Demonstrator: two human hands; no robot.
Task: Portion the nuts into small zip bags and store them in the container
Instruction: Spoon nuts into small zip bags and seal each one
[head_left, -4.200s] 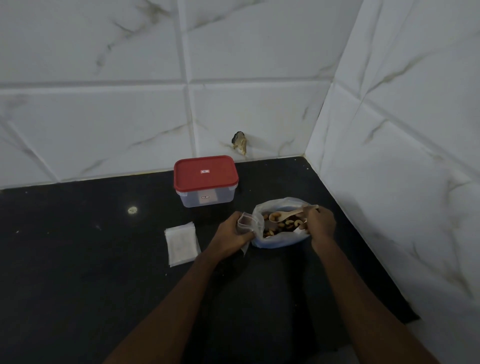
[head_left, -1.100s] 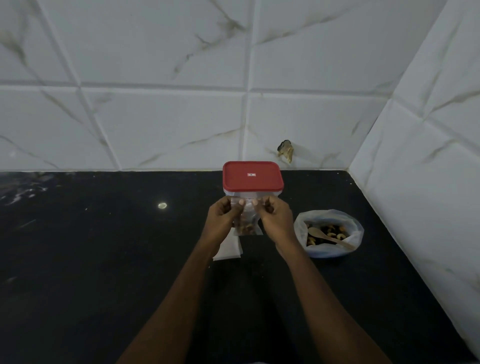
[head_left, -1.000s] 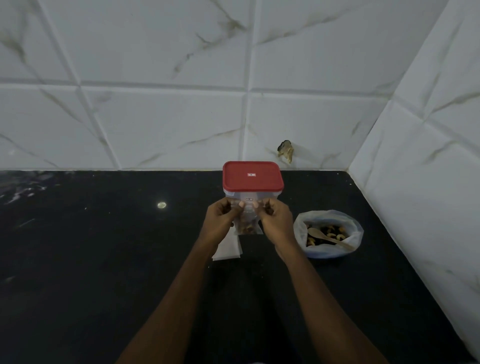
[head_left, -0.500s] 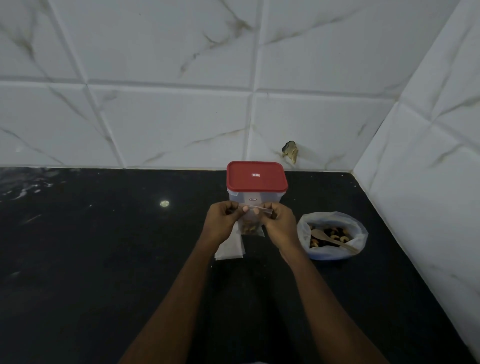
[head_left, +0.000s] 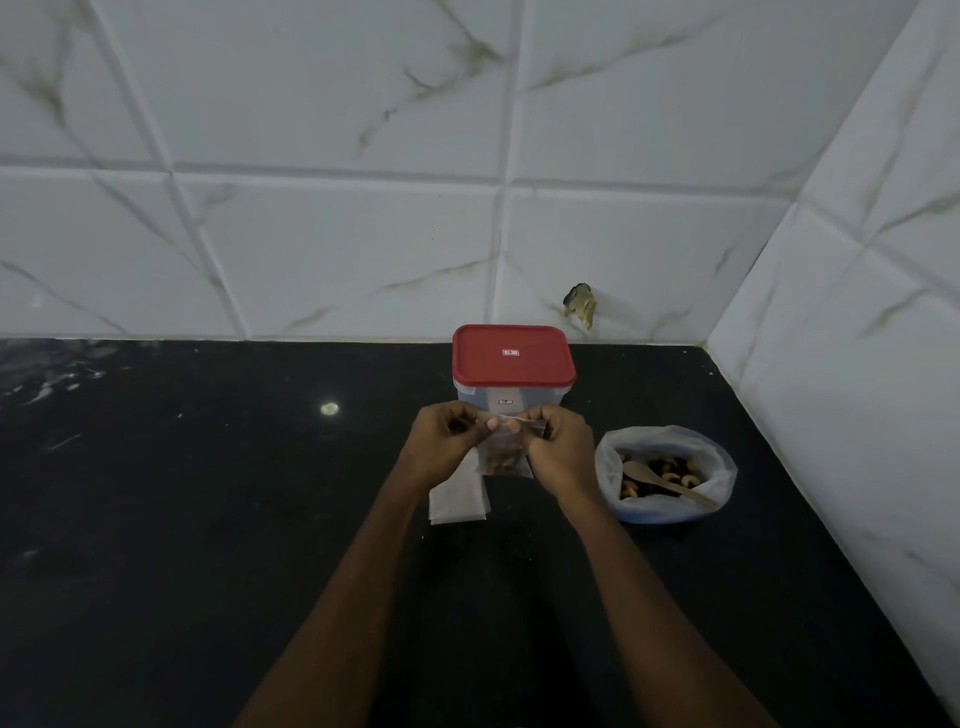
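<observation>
Sealing the zip bag (head_left: 505, 460) mid-frame, I reckon
Your left hand (head_left: 441, 447) and right hand (head_left: 558, 452) each pinch its top strip, nuts sagging low so the seal's clear; the lidded container (head_left: 511, 364) sits just above.

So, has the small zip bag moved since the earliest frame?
Yes. The small zip bag, pinched by the left hand and right hand, has shifted left: from the nut bag rim to directly in front of the red-lidded container.

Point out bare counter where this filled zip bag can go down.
Widest bare counter lies left of the container and empty-bag stack. A narrower strip separates container and nut bag. Crowded beneath left hand and right hand.
</observation>
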